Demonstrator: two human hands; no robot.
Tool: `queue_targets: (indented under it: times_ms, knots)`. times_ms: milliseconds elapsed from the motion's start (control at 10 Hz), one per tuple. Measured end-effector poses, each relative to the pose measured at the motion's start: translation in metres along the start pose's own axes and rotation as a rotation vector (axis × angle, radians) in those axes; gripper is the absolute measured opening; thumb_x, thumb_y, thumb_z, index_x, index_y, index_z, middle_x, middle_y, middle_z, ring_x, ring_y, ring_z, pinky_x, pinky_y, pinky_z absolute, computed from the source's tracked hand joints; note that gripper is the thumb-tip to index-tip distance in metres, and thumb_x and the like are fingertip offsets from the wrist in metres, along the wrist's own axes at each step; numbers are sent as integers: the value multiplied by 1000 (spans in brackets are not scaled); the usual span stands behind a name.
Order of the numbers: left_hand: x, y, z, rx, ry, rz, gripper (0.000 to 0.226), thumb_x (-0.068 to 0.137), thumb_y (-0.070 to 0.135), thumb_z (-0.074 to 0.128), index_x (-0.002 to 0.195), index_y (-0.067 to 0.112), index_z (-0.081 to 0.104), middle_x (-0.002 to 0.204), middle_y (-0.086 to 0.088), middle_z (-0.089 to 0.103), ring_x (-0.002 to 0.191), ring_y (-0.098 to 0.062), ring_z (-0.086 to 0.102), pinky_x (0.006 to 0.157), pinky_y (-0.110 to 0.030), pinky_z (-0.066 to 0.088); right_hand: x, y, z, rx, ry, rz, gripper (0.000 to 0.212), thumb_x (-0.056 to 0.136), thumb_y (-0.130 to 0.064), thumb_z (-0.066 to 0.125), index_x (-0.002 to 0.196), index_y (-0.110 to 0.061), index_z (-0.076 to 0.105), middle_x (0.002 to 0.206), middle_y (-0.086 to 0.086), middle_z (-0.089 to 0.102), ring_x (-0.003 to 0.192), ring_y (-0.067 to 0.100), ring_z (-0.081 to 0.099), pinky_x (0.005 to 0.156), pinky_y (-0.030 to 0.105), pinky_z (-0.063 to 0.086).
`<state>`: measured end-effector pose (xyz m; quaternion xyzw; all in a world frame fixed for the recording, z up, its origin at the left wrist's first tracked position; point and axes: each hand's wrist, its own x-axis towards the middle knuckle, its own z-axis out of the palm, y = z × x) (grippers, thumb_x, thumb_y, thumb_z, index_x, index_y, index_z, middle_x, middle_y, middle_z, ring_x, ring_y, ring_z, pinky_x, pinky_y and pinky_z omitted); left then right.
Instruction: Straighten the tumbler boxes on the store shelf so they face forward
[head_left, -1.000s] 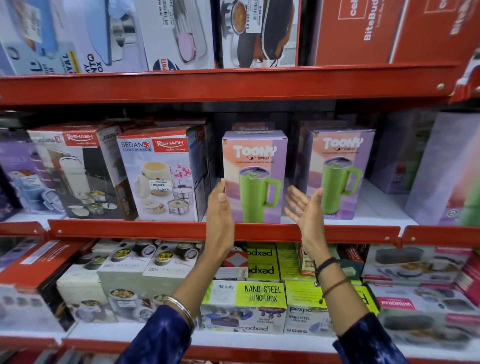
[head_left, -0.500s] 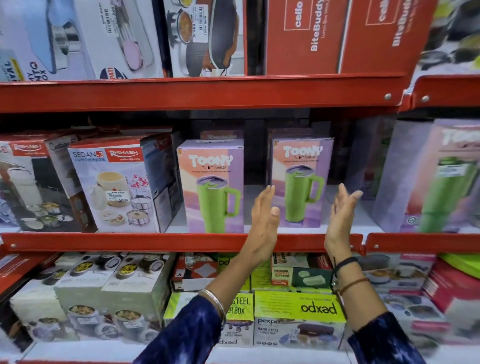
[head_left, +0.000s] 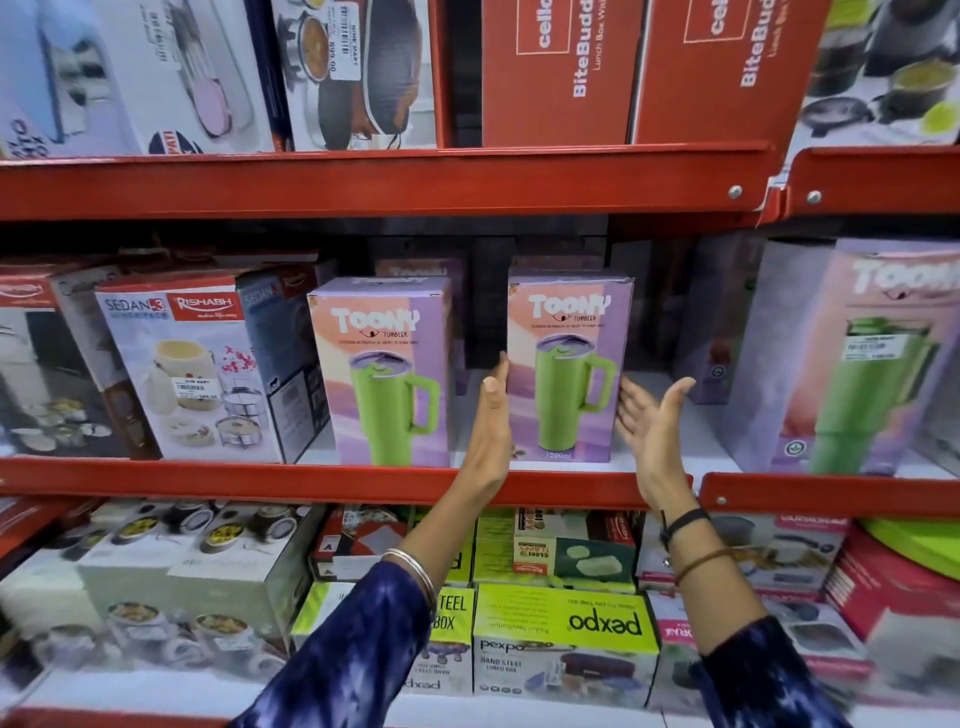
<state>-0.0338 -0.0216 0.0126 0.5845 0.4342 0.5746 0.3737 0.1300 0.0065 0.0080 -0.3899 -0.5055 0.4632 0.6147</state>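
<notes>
A red metal store shelf (head_left: 332, 480) is seen head on, stocked with boxed kitchenware on three levels. On the middle level a tumbler box (head_left: 569, 366) printed with a green handled mug stands upright at the front edge, its face turned to the aisle. The left hand (head_left: 493, 415) is held flat and edge-on against the left side of this box, fingers straight and together, the fingertips touching or all but touching the box's left edge. The right hand (head_left: 649, 421) is raised just right of the same box, palm turned toward it, fingers spread and the thumb out; whether it touches the box cannot be told. Neither grip is closed on anything. A second tumbler box (head_left: 382, 376) of the same print stands left of the first, also upright and facing front, with a dark gap between them. Left of that a lunch box carton (head_left: 189, 366) is set at a slight angle. Well right of the first box, on the neighbouring shelf section, a third tumbler box (head_left: 852, 358) is seen turned at an angle. Below the first box, a yellow-green box (head_left: 563, 621) lies on the lower level.
</notes>
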Motion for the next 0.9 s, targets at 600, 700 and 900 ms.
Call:
queue_targets:
  times_ms: [600, 700, 900]
  knots:
    - [-37, 2, -7, 39, -10, 10, 104, 59, 96, 8, 146, 41, 16, 162, 9, 6, 149, -13, 0, 119, -61, 5, -31, -2, -11, 23, 3, -5, 131, 38, -100, 21, 132, -14, 48, 143, 13, 46, 131, 25, 43, 113, 44, 31]
    - [-38, 3, -7, 62, -3, 21, 80, 74, 81, 3, 145, 45, 16, 159, 16, 5, 148, -12, 0, 118, -61, 6, -33, -3, -10, 16, 6, -17, 129, 40, -100, 22, 132, -14, 48, 140, 9, 48, 129, 22, 46, 111, 40, 33]
    - [-40, 6, -12, 51, 54, 75, 80, 77, 84, 13, 145, 44, 20, 156, 18, 16, 147, -9, 13, 119, -56, 16, -45, -5, 5, -27, 197, -143, 82, 83, -71, 18, 129, -12, 52, 135, 9, 54, 123, 19, 51, 108, 36, 37]
